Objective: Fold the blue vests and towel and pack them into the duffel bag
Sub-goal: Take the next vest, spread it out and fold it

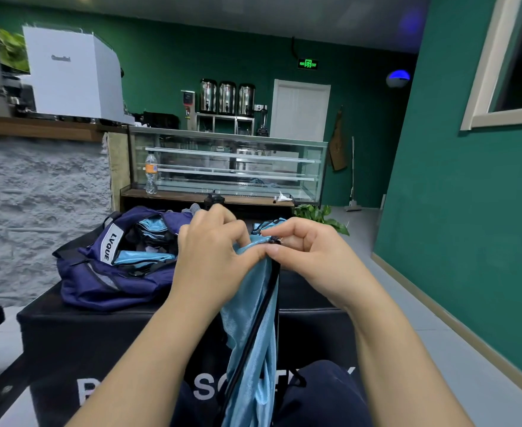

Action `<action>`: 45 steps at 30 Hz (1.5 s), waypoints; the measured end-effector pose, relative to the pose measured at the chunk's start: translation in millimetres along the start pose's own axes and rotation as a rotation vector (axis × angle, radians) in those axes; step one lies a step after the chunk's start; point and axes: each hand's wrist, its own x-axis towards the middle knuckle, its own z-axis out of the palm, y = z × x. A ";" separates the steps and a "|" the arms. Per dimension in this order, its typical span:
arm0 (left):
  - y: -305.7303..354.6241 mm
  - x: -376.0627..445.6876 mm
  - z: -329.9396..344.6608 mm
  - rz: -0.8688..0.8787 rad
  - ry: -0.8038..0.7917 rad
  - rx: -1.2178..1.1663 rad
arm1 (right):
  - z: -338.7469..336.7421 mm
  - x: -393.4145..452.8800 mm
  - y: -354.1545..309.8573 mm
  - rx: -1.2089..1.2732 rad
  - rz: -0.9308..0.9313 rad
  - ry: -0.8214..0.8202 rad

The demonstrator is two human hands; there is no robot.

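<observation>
A light blue vest [253,331] with black trim hangs down in front of me, over my lap. My left hand [213,251] grips its top edge, and my right hand [303,248] pinches the same edge just beside it. A navy duffel bag [99,272] with a white "LVQUE" label lies open on a black box [78,328] to the left. Folded light blue cloth [144,257] shows inside the bag. Another bit of blue cloth [269,224] peeks out behind my right hand.
A glass display case [229,164] with a bottle [151,172] stands behind the box. A stone-faced counter [38,192] is at the left, a green wall [469,211] at the right. A potted plant [321,215] sits just past the box.
</observation>
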 end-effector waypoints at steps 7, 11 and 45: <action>-33.4 23.2 -14.2 0.065 -0.489 -0.174 | -24.4 3.8 -5.1 0.076 0.047 0.057; -31.0 46.6 -23.1 -0.022 -0.510 -0.335 | -39.4 13.5 -10.9 0.090 0.032 0.086; 3.0 174.5 -54.9 -0.188 -0.272 0.059 | -29.9 141.5 -110.2 -0.746 -0.082 0.113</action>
